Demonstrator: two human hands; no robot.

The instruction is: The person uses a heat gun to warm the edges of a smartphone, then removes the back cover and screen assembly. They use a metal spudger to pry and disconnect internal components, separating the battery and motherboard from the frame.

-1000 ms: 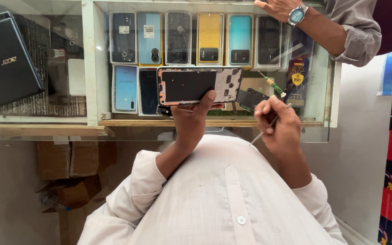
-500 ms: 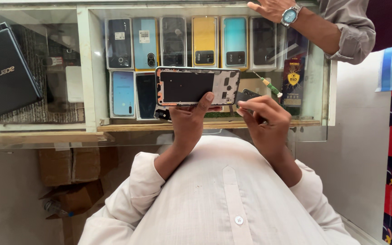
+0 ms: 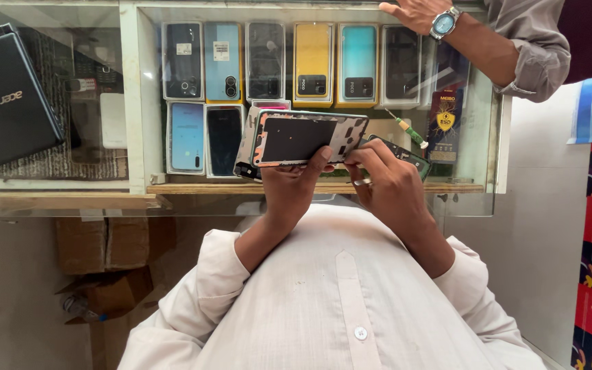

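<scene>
My left hand [image 3: 294, 186] grips an opened phone [image 3: 306, 138] with its back cover off, held flat above the glass counter [image 3: 310, 187]; the dark inside and pale frame face me. At the phone's right end is my right hand [image 3: 386, 183], fingers pinched on a thin metal tool [image 3: 362, 181] and touching the frame edge. A dark green circuit board [image 3: 405, 155] shows just behind my right fingers.
Inside the glass showcase lie several phones [image 3: 313, 63] in rows, plus a green-handled screwdriver [image 3: 405, 129]. A closed black laptop [image 3: 8, 103] rests at the left. Another person's hand with a wristwatch [image 3: 445, 23] rests on the counter's top right. Cardboard boxes [image 3: 107, 264] sit below.
My right hand has moved up and left from beside the phone to its right end, with the thin tool in it. The phone stays in my left hand.
</scene>
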